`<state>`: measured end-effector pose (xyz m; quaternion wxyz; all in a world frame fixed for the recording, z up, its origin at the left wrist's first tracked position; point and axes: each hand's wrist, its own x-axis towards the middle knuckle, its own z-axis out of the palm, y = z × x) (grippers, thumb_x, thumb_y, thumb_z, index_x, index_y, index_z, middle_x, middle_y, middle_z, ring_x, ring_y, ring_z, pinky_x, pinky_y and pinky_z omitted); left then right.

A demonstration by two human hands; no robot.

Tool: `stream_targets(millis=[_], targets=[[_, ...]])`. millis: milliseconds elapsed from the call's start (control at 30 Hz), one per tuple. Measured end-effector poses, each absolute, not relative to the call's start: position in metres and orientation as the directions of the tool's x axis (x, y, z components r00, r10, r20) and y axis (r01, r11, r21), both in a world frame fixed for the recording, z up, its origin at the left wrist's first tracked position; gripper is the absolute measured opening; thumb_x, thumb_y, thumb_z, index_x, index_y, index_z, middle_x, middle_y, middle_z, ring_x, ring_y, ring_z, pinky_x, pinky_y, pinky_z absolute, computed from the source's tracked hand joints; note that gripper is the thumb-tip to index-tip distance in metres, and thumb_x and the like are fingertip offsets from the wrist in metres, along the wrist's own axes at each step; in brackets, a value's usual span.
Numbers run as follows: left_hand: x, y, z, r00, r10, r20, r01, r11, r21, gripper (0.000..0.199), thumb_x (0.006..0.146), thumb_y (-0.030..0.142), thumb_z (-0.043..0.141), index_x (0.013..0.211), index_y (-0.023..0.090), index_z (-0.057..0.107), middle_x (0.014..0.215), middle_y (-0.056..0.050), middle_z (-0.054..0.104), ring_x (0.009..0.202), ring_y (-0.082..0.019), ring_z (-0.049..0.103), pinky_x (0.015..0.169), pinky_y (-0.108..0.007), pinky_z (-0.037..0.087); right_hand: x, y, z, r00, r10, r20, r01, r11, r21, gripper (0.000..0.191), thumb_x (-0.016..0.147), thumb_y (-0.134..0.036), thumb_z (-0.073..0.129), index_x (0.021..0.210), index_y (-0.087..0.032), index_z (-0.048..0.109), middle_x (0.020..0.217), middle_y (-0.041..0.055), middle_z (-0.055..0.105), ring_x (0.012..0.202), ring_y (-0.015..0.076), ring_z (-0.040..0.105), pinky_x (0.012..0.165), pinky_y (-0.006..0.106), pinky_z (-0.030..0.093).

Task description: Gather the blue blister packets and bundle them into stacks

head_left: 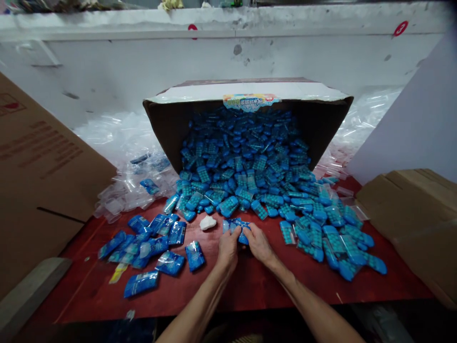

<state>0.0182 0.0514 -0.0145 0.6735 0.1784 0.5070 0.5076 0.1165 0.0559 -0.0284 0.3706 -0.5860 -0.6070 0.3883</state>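
Note:
Both hands meet over the red tabletop, in front of the open carton. Between them is a blue printed packet (233, 223), flat and shiny. My left hand (228, 243) grips its near left side, fingers closed and thumb on top. On the right side, my right hand (257, 243) pinches the same packet. A crumpled white lump (207, 223) lies just left of the packet. Several similar blue packets (170, 263) are scattered to the left. Blue-capped clear cases with turquoise beads (228, 206) spill out of the carton towards my hands.
A large carton (330, 124) lies on its side on the red table (246, 290). Clear plastic pieces (123, 190) are heaped at the left, more behind at the right. Cardboard boxes (39, 181) flank both sides. More blue cases (332, 238) lie at the right. A white wall (143, 62) stands behind.

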Motion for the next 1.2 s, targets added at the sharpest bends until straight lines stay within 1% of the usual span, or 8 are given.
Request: stream_targets(millis=[367, 600, 700, 833, 933, 1000, 1100, 1200], targets=[[0.02, 0.056, -0.002, 0.087, 0.883, -0.461, -0.516, 0.436, 0.737, 0.025, 0.061, 0.035, 0.064, 0.07, 0.013, 0.054, 0.056, 0.001, 0.055, 0.045, -0.008, 0.05, 0.041, -0.02, 0.038, 0.13, 0.068, -0.013, -0.092, 0.992, 0.081, 0.441, 0.114, -0.89, 0.031, 0.082, -0.035, 0.036, 0.057, -0.018, 0.044, 0.052, -0.0057, 0.039, 0.05, 0.008, 0.037, 0.047, 0.02, 0.027], [0.004, 0.051, 0.001, 0.115, 0.807, -0.579, -0.507, 0.549, 0.664, 0.019, 0.067, 0.032, 0.06, 0.069, 0.015, 0.052, 0.048, 0.001, 0.054, 0.039, -0.008, 0.048, 0.037, -0.019, 0.034, 0.143, 0.077, 0.002, -0.116, 0.989, 0.091, 0.508, 0.138, -0.85, 0.037, 0.084, -0.04, 0.034, 0.067, -0.016, 0.057, 0.064, -0.0002, 0.053, 0.063, 0.0127, 0.049, 0.054, 0.021, 0.034], [0.002, 0.048, 0.002, 0.124, 0.761, -0.637, -0.548, 0.588, 0.595, 0.019, 0.069, 0.033, 0.058, 0.068, 0.017, 0.049, 0.044, 0.002, 0.051, 0.039, -0.009, 0.048, 0.037, -0.018, 0.034, 0.146, 0.088, 0.005, -0.003, 0.995, 0.101, 0.736, 0.071, -0.673, 0.026, 0.079, -0.035, 0.047, 0.097, -0.018, 0.054, 0.092, 0.0072, 0.055, 0.084, 0.0189, 0.052, 0.065, 0.025, 0.036], [-0.002, 0.043, 0.006, 0.156, 0.733, -0.662, -0.577, 0.612, 0.541, 0.018, 0.069, 0.032, 0.059, 0.066, 0.017, 0.048, 0.043, 0.003, 0.049, 0.04, -0.009, 0.048, 0.037, -0.017, 0.035, 0.146, 0.099, 0.003, 0.004, 0.999, 0.041, 0.919, 0.012, -0.394, 0.047, 0.072, -0.026, 0.057, 0.116, -0.017, 0.042, 0.095, 0.0113, 0.056, 0.085, 0.0233, 0.054, 0.066, 0.029, 0.039], [-0.004, 0.038, 0.007, 0.178, 0.724, -0.667, -0.571, 0.628, 0.529, 0.021, 0.069, 0.032, 0.059, 0.061, 0.016, 0.047, 0.04, 0.003, 0.046, 0.039, -0.009, 0.047, 0.037, -0.017, 0.035, 0.15, 0.099, 0.001, -0.024, 0.999, 0.04, 0.893, 0.039, -0.448, 0.053, 0.074, -0.022, 0.053, 0.123, -0.019, 0.034, 0.098, 0.0114, 0.056, 0.086, 0.0231, 0.055, 0.067, 0.03, 0.04], [-0.004, 0.037, 0.007, 0.164, 0.714, -0.681, -0.568, 0.633, 0.527, 0.021, 0.069, 0.032, 0.059, 0.062, 0.015, 0.049, 0.042, 0.002, 0.048, 0.04, -0.009, 0.049, 0.037, -0.018, 0.036, 0.156, 0.095, -0.001, -0.042, 0.999, -0.001, 0.805, 0.033, -0.592, 0.055, 0.075, -0.023, 0.051, 0.126, -0.021, 0.029, 0.094, 0.0093, 0.057, 0.08, 0.0206, 0.058, 0.065, 0.03, 0.043], [-0.002, 0.038, 0.003, 0.126, 0.703, -0.7, -0.584, 0.623, 0.521, 0.019, 0.072, 0.031, 0.056, 0.065, 0.014, 0.05, 0.044, 0.001, 0.051, 0.042, -0.01, 0.051, 0.039, -0.018, 0.039, 0.163, 0.086, -0.006, -0.112, 0.981, -0.159, 0.49, -0.085, -0.868, 0.055, 0.075, -0.032, 0.049, 0.124, -0.023, 0.025, 0.078, 0.0014, 0.058, 0.059, 0.0155, 0.059, 0.051, 0.027, 0.046], [0.001, 0.04, -0.002, 0.106, 0.693, -0.713, -0.599, 0.617, 0.51, 0.02, 0.075, 0.03, 0.051, 0.062, 0.015, 0.047, 0.041, 0.002, 0.047, 0.041, -0.01, 0.05, 0.038, -0.017, 0.039, 0.165, 0.076, -0.012, -0.117, 0.971, -0.208, 0.29, -0.167, -0.942, 0.048, 0.071, -0.036, 0.052, 0.114, -0.024, 0.034, 0.064, -0.005, 0.054, 0.045, 0.0118, 0.055, 0.038, 0.022, 0.045]])
